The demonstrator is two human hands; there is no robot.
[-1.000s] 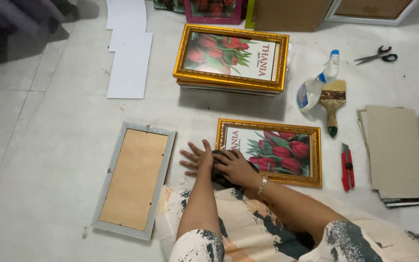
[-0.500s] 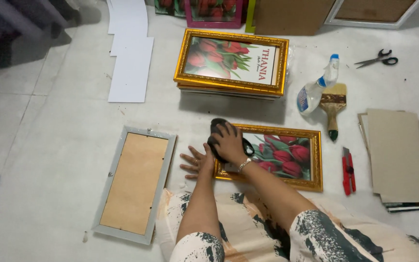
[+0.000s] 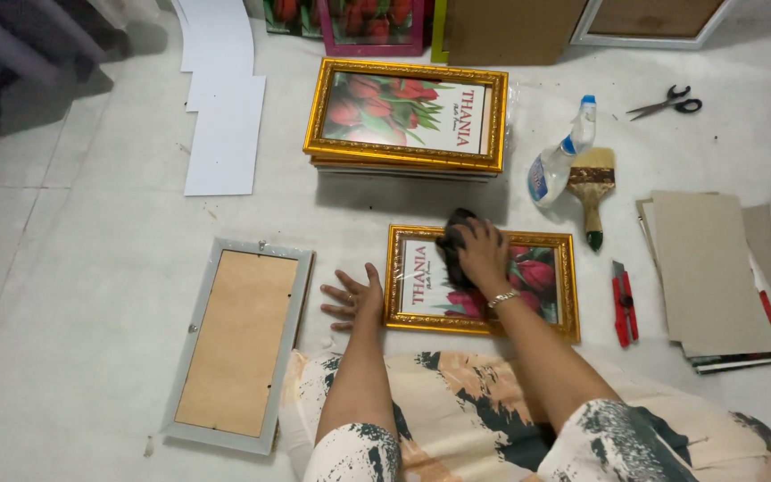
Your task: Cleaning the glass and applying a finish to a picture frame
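Observation:
A gold-framed picture of red tulips [image 3: 542,277] lies on the white floor in front of me. My right hand [image 3: 482,253] presses a dark cloth [image 3: 453,243] onto its glass near the middle. Flat on the floor, my left hand [image 3: 356,295] rests with fingers spread against the frame's left edge. A grey frame [image 3: 236,344] lies face down to the left, its brown backing board showing.
A stack of gold frames [image 3: 406,116] sits further back. To the right lie a spray bottle [image 3: 561,158], a paintbrush [image 3: 592,192], a red cutter [image 3: 623,303], scissors [image 3: 668,101] and brown backing boards [image 3: 711,268]. White sheets [image 3: 222,125] lie at the back left.
My right hand has slid the cloth from the frame's lower left corner up and right toward the middle of the glass. My left hand stays by the left edge.

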